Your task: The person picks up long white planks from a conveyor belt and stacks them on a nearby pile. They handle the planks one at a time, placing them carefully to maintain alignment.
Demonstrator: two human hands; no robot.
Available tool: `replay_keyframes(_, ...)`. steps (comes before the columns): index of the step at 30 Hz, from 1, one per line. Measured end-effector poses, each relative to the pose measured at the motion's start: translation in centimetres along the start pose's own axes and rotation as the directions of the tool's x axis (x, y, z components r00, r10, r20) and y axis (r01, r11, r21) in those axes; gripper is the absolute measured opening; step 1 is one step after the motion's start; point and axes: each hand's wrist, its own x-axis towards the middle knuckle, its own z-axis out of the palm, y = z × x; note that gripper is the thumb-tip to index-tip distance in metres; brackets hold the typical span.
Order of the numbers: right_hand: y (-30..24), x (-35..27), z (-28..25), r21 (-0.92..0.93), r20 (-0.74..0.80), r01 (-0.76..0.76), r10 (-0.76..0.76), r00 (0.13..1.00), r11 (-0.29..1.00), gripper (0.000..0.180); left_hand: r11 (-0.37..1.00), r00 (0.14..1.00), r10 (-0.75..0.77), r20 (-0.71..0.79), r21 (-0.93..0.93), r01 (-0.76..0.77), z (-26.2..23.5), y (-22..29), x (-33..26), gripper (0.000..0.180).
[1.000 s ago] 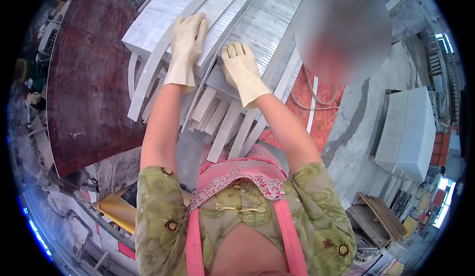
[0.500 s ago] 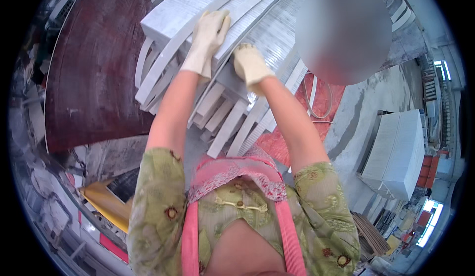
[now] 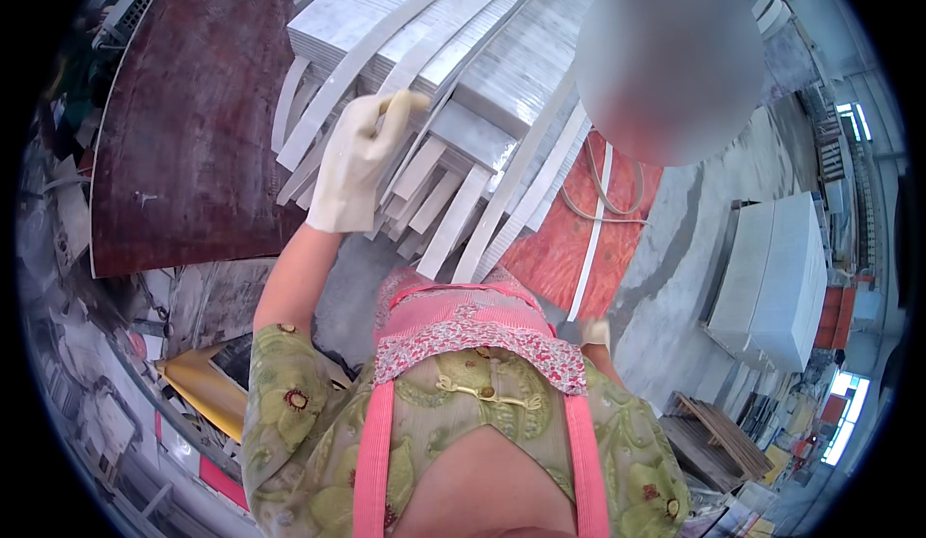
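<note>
My left hand (image 3: 355, 162), in a cream rubber glove, is raised over the near edge of a stack of thin grey-white slabs (image 3: 531, 61). Its fingers are curled, with the thumb beside them; whether anything is in them is hidden. Just beyond the fingertips lies the end of a long pale strip (image 3: 415, 64), and another strip (image 3: 338, 85) runs alongside across the stack. My right hand (image 3: 596, 332), gloved too, is low beside my right hip, mostly hidden by my body; its fingers do not show. Several pale bars (image 3: 422, 169) jut out under the stack.
A large dark red board (image 3: 188, 143) stands to the left. On the right, a red sheet (image 3: 617, 249) carries a white strip and a looped cord (image 3: 606, 208). Farther right is a block of pale slabs (image 3: 772, 278). A blurred round patch covers the upper right.
Both hands have left the top of the stack. My left hand has drawn back toward me and curled; my right hand has dropped down to my right side.
</note>
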Motion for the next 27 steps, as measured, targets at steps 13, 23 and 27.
replay_keyframes(13, -17.9, -6.5, -1.3, 0.135, 0.206, 0.085, -0.112, 0.972, 0.987, 0.045, 0.967, 0.887, -0.199, -0.417, -0.231, 0.109, -0.4, 4.2, -3.0, 0.051)
replay_keyframes(23, -31.0, -6.5, 5.7, 0.549, 0.330, 0.393, -0.623, 0.709, 0.738, 0.062, 0.946, 0.759, -0.100, -0.644, -0.298, -0.128, 1.9, 7.9, -6.3, 0.052)
replay_keyframes(27, -33.2, -5.1, 10.0, 0.494, 0.414, 0.438, -0.646, 0.641, 0.751, 0.062, 0.954, 0.695, -0.114, -0.710, -0.274, -0.123, 3.8, 7.5, -9.4, 0.053)
